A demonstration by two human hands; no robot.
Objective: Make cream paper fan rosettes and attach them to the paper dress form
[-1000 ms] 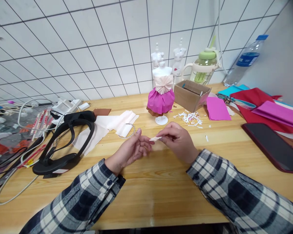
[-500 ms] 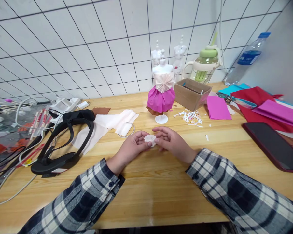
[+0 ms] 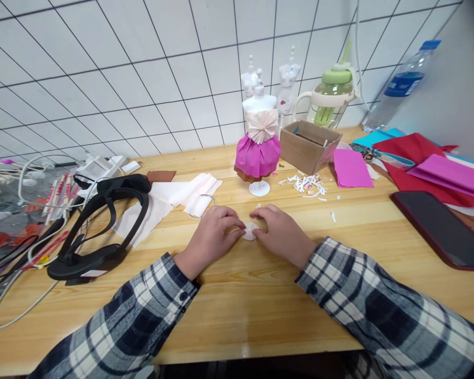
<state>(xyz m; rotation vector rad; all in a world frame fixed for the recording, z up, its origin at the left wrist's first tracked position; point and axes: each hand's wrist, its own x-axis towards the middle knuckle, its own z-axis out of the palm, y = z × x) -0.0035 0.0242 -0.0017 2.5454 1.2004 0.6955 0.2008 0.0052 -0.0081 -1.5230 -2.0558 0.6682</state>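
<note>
Left hand and right hand press a small white paper piece flat on the wooden table, fingertips pinching its edges, directly before the mannequin's base, apparently flattening it.

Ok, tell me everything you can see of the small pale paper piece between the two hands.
The small paper piece is pale, off-white to faintly pink, roughly round and looks thin and creased, like folded or pleated paper, though its folds are too small to make out. It lies low against the wooden table, in front of the base of the mannequin in the magenta paper skirt. The left hand and right hand press on it from either side with their fingertips, covering its edges, so only its middle shows.
</note>
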